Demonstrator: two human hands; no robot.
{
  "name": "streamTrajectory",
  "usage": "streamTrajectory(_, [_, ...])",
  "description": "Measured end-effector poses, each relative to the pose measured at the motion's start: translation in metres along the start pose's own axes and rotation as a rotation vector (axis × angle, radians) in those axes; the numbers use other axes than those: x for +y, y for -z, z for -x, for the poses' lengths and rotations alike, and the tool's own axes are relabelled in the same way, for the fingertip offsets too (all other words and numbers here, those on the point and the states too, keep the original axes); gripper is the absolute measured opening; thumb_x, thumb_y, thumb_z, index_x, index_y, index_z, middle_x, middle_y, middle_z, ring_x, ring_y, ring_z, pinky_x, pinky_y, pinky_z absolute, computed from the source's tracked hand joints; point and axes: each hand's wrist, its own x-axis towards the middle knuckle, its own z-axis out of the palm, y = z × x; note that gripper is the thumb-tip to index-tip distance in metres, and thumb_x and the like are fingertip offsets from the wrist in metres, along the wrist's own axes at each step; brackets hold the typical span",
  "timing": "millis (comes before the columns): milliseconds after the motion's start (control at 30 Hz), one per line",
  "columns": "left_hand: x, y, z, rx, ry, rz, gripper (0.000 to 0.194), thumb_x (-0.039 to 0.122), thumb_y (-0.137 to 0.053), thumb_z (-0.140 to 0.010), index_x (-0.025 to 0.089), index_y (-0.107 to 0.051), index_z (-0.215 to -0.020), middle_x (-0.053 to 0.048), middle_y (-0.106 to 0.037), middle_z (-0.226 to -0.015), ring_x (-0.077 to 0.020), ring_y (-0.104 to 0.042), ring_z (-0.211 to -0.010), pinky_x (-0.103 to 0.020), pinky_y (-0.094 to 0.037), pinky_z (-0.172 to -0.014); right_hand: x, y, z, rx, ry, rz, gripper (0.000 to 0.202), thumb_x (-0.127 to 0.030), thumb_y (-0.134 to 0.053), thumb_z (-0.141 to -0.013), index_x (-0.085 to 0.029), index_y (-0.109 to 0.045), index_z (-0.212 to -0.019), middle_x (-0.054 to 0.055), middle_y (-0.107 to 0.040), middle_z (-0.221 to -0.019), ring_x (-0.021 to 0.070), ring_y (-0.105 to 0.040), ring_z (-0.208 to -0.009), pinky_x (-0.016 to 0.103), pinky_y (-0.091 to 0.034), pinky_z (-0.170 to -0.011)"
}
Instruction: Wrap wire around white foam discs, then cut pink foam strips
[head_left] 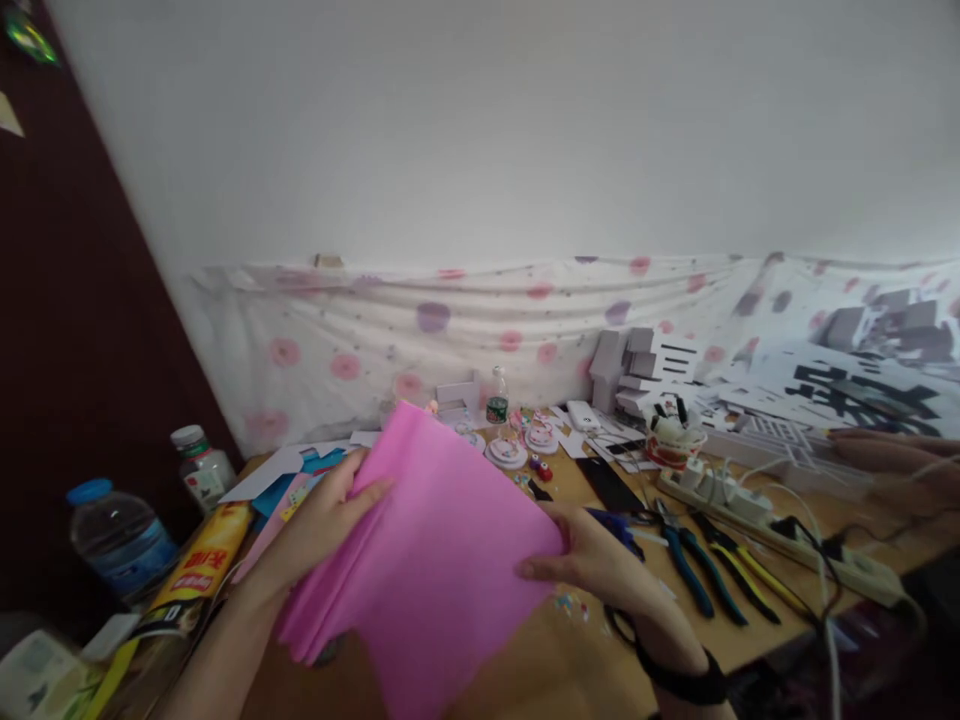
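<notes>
A large pink sheet with a cut-out along its lower left edge is held up over the table, its left part gathered in several folds. My left hand grips the folded part, thumb on the near side. On the sheet's right edge, my right hand pinches with the thumb in front; its other fingers are mostly behind the sheet. Whether the pink material is paper or thin foam, I cannot tell. A dark band circles my right wrist. Small colourful bits lie on the table below my right hand.
Right of my hands lie pliers, yellow-handled cutters and a power strip with cables. Bottles and a yellow snack bag stand or lie at left. Small decorated pieces sit behind. Another person's hand reaches in at right.
</notes>
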Motion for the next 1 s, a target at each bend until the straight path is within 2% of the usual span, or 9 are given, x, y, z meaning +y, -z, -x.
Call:
streamTrajectory(100, [-0.007, -0.003, 0.012, 0.040, 0.121, 0.194, 0.057, 0.054, -0.065, -0.084, 0.017, -0.059, -0.126, -0.012, -0.074, -0.118, -0.0357, -0.062, -0.122, -0.043, -0.054, -0.092, 0.008, 0.007, 0.018, 0.029, -0.016, -0.037, 0.022, -0.028, -0.088, -0.067, -0.018, -0.077, -0.083, -0.002, -0.075, -0.082, 0.0172, -0.064, -0.072, 0.025, -0.052, -0.067])
streamTrajectory(167, [-0.010, -0.010, 0.021, 0.051, 0.163, 0.192, 0.059, 0.055, -0.070, -0.080, 0.017, -0.061, -0.124, -0.012, -0.074, -0.118, -0.0364, -0.064, -0.120, -0.044, -0.056, -0.093, 0.013, 0.006, 0.028, 0.103, -0.032, -0.090, 0.021, -0.031, -0.088, -0.066, -0.017, -0.076, -0.076, -0.003, -0.072, -0.073, 0.0149, -0.061, -0.063, 0.024, -0.050, -0.061])
streamTrajectory(267, [-0.013, -0.020, 0.032, 0.130, 0.174, 0.127, 0.058, 0.054, -0.078, -0.074, 0.018, -0.065, -0.117, -0.012, -0.075, -0.118, -0.0364, -0.068, -0.114, -0.045, -0.056, -0.094, 0.019, 0.001, 0.039, 0.238, -0.035, -0.158, 0.026, -0.035, -0.091, -0.062, -0.016, -0.076, -0.073, -0.003, -0.069, -0.062, 0.0124, -0.056, -0.052, 0.022, -0.045, -0.051])
streamTrajectory(367, [-0.015, -0.025, 0.043, 0.189, 0.178, 0.104, 0.052, 0.052, -0.079, -0.073, 0.019, -0.068, -0.111, -0.011, -0.077, -0.115, -0.0342, -0.070, -0.110, -0.042, -0.056, -0.095, 0.023, -0.005, 0.050, 0.313, -0.015, -0.215, 0.034, -0.041, -0.091, -0.061, -0.016, -0.078, -0.079, 0.000, -0.074, -0.066, 0.0159, -0.064, -0.058, 0.025, -0.051, -0.058])
streamTrajectory(467, [-0.013, -0.026, 0.059, 0.177, 0.202, 0.077, 0.048, 0.049, -0.077, -0.074, 0.017, -0.070, -0.109, -0.010, -0.079, -0.109, -0.0314, -0.073, -0.103, -0.040, -0.057, -0.092, 0.026, -0.009, 0.062, 0.359, 0.008, -0.273, 0.043, -0.048, -0.089, -0.064, -0.016, -0.079, -0.090, 0.006, -0.079, -0.078, 0.0232, -0.072, -0.073, 0.034, -0.056, -0.071])
streamTrajectory(567, [-0.009, -0.026, 0.078, 0.186, 0.196, 0.039, 0.048, 0.046, -0.076, -0.071, 0.014, -0.070, -0.107, -0.011, -0.079, -0.105, -0.0313, -0.074, -0.098, -0.040, -0.059, -0.088, 0.028, -0.013, 0.073, 0.394, 0.041, -0.311, 0.044, -0.048, -0.088, -0.066, -0.017, -0.078, -0.096, 0.007, -0.080, -0.086, 0.0244, -0.074, -0.078, 0.034, -0.056, -0.075])
streamTrajectory(700, [-0.008, -0.028, 0.093, 0.199, 0.135, -0.010, 0.047, 0.043, -0.071, -0.072, 0.012, -0.068, -0.108, -0.013, -0.077, -0.107, -0.0318, -0.072, -0.100, -0.040, -0.056, -0.089, 0.029, -0.015, 0.084, 0.421, 0.076, -0.324, 0.044, -0.049, -0.089, -0.065, -0.017, -0.078, -0.093, 0.007, -0.080, -0.086, 0.0248, -0.074, -0.078, 0.034, -0.056, -0.075])
streamTrajectory(867, [-0.016, -0.022, 0.097, 0.157, 0.115, -0.030, 0.041, 0.042, -0.065, -0.071, 0.013, -0.068, -0.099, -0.012, -0.077, -0.102, -0.0338, -0.070, -0.099, -0.044, -0.055, -0.089, 0.035, -0.014, 0.091, 0.459, 0.059, -0.310, 0.046, -0.049, -0.090, -0.062, -0.015, -0.078, -0.092, 0.008, -0.080, -0.085, 0.0236, -0.072, -0.073, 0.033, -0.055, -0.070])
streamTrajectory(1000, [-0.025, -0.024, 0.098, 0.198, 0.164, -0.027, 0.035, 0.038, -0.055, -0.078, 0.017, -0.067, -0.104, -0.012, -0.074, -0.117, -0.0348, -0.060, -0.124, -0.046, -0.043, -0.108, 0.042, -0.019, 0.092, 0.476, 0.006, -0.284, 0.047, -0.053, -0.090, -0.060, -0.015, -0.077, -0.084, 0.004, -0.076, -0.072, 0.0190, -0.066, -0.060, 0.029, -0.049, -0.058])
